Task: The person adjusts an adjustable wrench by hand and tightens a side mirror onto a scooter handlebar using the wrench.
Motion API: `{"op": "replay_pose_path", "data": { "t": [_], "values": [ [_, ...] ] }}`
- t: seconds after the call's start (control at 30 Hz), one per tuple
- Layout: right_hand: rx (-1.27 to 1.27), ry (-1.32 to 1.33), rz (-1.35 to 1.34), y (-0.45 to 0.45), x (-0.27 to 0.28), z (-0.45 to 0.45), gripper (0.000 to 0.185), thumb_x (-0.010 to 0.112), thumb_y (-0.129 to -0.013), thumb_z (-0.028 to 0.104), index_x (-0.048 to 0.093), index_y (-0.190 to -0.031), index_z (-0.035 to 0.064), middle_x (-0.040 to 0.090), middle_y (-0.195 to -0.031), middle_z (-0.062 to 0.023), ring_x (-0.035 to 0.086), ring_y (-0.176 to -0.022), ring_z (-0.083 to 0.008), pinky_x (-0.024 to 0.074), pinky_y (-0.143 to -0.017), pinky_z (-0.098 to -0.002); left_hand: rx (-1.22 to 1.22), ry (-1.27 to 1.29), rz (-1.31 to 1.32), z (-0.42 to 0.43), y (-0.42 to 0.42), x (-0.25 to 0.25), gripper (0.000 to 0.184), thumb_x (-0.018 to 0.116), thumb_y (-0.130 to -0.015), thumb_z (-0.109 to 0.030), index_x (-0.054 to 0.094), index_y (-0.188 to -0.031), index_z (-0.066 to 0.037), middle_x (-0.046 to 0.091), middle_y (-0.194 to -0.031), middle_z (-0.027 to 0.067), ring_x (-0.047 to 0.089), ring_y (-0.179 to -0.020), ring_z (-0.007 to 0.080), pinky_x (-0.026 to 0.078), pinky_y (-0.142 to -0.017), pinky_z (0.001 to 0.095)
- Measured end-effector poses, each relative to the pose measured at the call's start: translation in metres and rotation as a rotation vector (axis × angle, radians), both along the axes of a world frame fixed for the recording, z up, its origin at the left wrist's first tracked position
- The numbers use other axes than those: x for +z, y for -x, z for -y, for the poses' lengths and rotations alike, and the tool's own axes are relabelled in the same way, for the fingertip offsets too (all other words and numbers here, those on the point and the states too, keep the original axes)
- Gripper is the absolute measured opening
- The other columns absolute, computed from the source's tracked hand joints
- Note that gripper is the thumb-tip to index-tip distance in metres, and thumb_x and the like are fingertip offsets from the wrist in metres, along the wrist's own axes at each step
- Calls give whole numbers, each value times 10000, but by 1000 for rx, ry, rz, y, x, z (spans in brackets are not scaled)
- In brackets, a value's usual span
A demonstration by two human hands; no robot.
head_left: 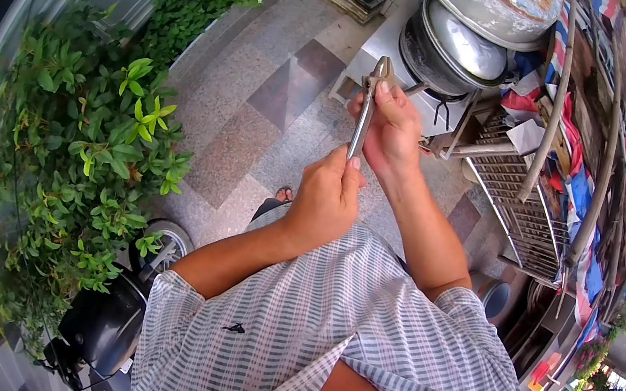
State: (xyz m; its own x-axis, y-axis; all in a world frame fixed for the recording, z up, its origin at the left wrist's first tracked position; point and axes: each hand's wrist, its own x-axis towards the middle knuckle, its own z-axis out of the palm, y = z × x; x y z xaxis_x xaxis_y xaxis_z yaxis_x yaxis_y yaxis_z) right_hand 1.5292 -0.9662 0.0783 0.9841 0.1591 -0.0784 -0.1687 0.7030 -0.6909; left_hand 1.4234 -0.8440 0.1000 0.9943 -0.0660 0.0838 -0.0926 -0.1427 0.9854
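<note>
A pair of metal pliers (362, 122) is held upright in front of my chest, jaws toward the top of the view. My left hand (324, 201) is closed around the lower end of the shiny handle. Higher up, my right hand (392, 131) grips the pliers near the jaws, its thumb pressed just below them. The right fingers behind the tool are partly hidden, and so is the handle end inside my left fist.
Leafy bushes (90, 132) line the left side, with a parked motorbike (104, 318) below them. A lidded pot (449, 51) stands on a metal table (378, 49) ahead. On the right are a slatted rack (515, 212) and long wooden poles (553, 109). Stone tiles (219, 150) pave the ground.
</note>
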Motion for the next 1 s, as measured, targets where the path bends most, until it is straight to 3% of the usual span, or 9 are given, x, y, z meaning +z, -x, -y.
{"op": "replay_pose_path", "data": {
  "t": [0.13,0.43,0.63,0.83,1.0],
  "values": [
    [70,22,-69,4,12,-1,299,638,-988,164,577,-1216,-20,648,-1076,-128,609,-921,-216,497,-852,-345,15,13,6,2,3,-3,267,447,-1062,-136,599,-933,42,636,-686,74,619,-525,126,528,-503,300],
    [43,-78,-14,-2,-4,1,241,659,-945,76,573,-1145,-28,671,-1059,-132,636,-934,-215,513,-844,-350,-8,28,-19,-2,-1,2,264,454,-1055,-129,600,-915,42,641,-676,80,625,-518,131,512,-498,305],
    [-32,47,-4,-1,5,0,216,653,-962,87,580,-1138,-14,665,-1032,-102,651,-933,-216,533,-853,-363,12,23,18,1,0,2,269,462,-1051,-134,599,-879,21,628,-640,77,617,-501,142,490,-485,317],
    [-85,108,-14,0,22,-5,213,644,-944,30,571,-1131,-39,686,-1023,-126,653,-917,-203,517,-834,-316,20,44,20,3,0,2,294,449,-1057,-147,596,-859,13,608,-612,72,590,-478,132,473,-467,315],
    [-56,107,-68,0,19,-6,180,645,-967,69,583,-1101,-33,682,-1010,-132,655,-894,-203,527,-847,-311,-8,142,-80,6,0,-1,334,431,-1083,-194,597,-882,14,598,-603,65,577,-477,116,477,-455,301]
  ]
}}
